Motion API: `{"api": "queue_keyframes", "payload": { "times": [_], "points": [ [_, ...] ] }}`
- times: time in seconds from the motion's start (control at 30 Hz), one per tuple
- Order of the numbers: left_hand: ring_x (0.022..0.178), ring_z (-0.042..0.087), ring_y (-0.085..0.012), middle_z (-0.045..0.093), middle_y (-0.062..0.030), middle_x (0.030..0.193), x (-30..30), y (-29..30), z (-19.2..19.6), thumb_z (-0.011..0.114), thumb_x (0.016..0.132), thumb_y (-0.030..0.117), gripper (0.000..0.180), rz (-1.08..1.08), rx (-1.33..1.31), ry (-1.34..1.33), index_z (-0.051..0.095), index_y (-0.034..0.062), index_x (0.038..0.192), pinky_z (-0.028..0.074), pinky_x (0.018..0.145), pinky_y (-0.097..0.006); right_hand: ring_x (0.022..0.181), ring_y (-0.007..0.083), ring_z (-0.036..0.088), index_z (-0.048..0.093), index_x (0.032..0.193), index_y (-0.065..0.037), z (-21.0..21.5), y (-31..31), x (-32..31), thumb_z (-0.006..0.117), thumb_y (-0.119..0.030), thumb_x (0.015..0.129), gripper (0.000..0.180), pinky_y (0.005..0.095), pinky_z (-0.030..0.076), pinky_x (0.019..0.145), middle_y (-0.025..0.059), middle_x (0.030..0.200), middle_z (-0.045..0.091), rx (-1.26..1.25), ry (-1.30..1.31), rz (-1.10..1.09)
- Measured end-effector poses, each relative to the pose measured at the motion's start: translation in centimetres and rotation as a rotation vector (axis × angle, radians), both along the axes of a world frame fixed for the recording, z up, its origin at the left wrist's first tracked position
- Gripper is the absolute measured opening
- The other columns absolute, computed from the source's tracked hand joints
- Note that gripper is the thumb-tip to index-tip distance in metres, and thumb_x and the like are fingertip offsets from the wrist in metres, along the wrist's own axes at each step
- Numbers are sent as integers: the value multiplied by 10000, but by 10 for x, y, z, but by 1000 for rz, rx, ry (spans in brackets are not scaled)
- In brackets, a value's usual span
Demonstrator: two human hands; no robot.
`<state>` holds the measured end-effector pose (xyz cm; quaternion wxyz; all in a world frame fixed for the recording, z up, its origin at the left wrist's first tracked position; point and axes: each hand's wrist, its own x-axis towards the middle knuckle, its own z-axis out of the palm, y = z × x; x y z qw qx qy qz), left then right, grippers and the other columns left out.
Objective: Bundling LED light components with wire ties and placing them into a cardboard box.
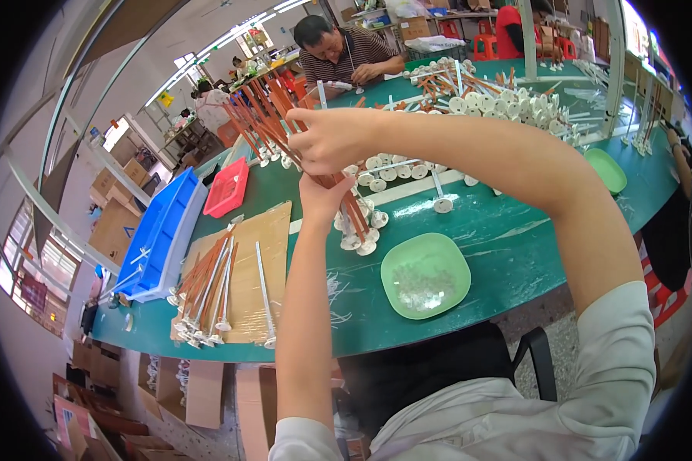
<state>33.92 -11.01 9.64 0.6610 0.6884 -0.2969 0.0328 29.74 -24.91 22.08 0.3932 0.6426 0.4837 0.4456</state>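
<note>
A bundle of reddish-brown sticks with white round bases (367, 246) stands nearly upright, bases down, above the green table. My left hand (323, 201) is wrapped round its middle, thumb across the sticks. Just above, my right hand (334, 140) is closed at the upper part of the same bundle, its fingers curled over. Part of the sticks is hidden behind both hands. More such sticks lie on a cardboard sheet (277, 230) to the left, along with a separate silvery-grey one (265, 296). Behind my hands stands another group of brown sticks (242, 115).
A light-green dish (426, 309) with small clear pieces sits near the front edge. At left are a blue tray (158, 238) and a red tray (227, 188). Many white-based sticks (507, 104) are piled across the table. A co-worker (338, 54) works opposite, near a white frame post (617, 69).
</note>
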Motion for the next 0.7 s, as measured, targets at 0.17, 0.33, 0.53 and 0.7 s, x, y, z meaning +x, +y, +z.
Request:
{"api": "queue_keyframes", "payload": {
  "times": [0.17, 0.33, 0.53, 0.7],
  "points": [
    [684, 615, -142, 660, -63, 790, 10, -4, 3, 774, 711, 52, 206, 58, -69, 44, 627, -9, 842, 476, 621, -272, 1037, 181, 567, 624, 1120, -186, 35, -35, -17, 678, -267, 757, 377, 432, 428, 934, 8, 1020, 625, 258, -78, 164],
    [689, 643, -164, 662, -92, 813, -6, -15, 28, 767, 737, 88, 242, 149, -66, 69, 632, -19, 907, 484, 592, -278, 1124, 221, 552, 544, 1263, -129, 18, -36, 4, 635, -480, 847, 552, 423, 452, 910, 76, 1215, 589, 1502, 784, 65],
    [640, 648, -177, 662, -94, 811, -20, -20, 72, 763, 749, 61, 253, 21, 38, -6, 625, -13, 948, 521, 594, -283, 1037, 224, 604, 487, 1318, -67, 16, -5, 22, 572, -588, 869, 692, 391, 472, 870, 112, 1218, 589, 1899, 1855, 304],
    [627, 627, -139, 625, -46, 793, -16, -25, 91, 721, 788, 71, 187, 108, 12, 0, 603, 14, 922, 503, 569, -269, 972, 264, 653, 686, 1060, -43, 36, 24, 15, 607, -585, 809, 602, 341, 470, 907, 112, 1034, 690, 1373, 1302, 221]
  ]
}}
